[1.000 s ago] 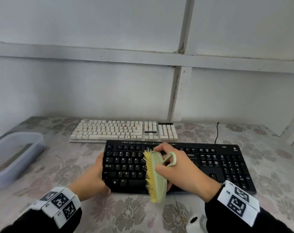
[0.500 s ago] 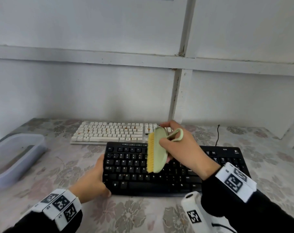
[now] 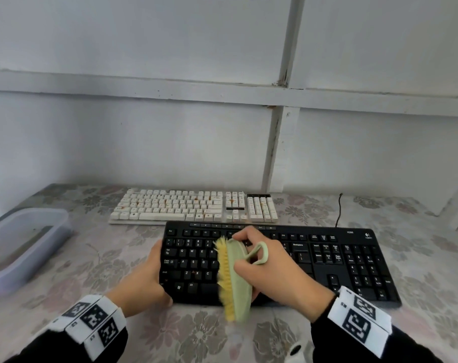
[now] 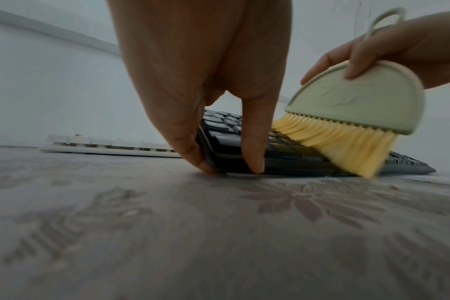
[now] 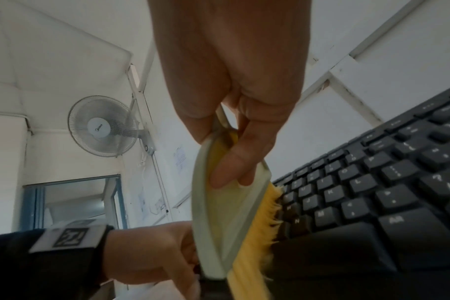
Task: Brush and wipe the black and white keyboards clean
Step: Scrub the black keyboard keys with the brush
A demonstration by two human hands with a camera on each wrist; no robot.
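Note:
A black keyboard (image 3: 327, 260) lies near me on the floral tablecloth, with a white keyboard (image 3: 193, 206) carrying orange specks right behind it. My right hand (image 3: 272, 273) grips a pale green brush (image 3: 237, 281) with yellow bristles; the bristles lie across the black keys and reach the front edge. My left hand (image 3: 144, 279) grips the black keyboard's left end, thumb (image 4: 252, 150) at the front corner and fingers (image 4: 183, 140) on the side edge. In the wrist views the brush (image 4: 357, 101) (image 5: 234, 221) drags over the black keyboard (image 4: 290, 156) (image 5: 388, 194).
A translucent plastic tub (image 3: 21, 247) stands at the table's left edge. A black cable (image 3: 339, 209) runs back from the black keyboard toward the white wall. A white object (image 3: 297, 352) shows at the bottom edge below my right wrist. A few crumbs (image 4: 394, 187) lie on the cloth.
My right hand swept the brush from the black keyboard's far rows toward me, down to its front edge. My left hand kept its hold on the keyboard's left end.

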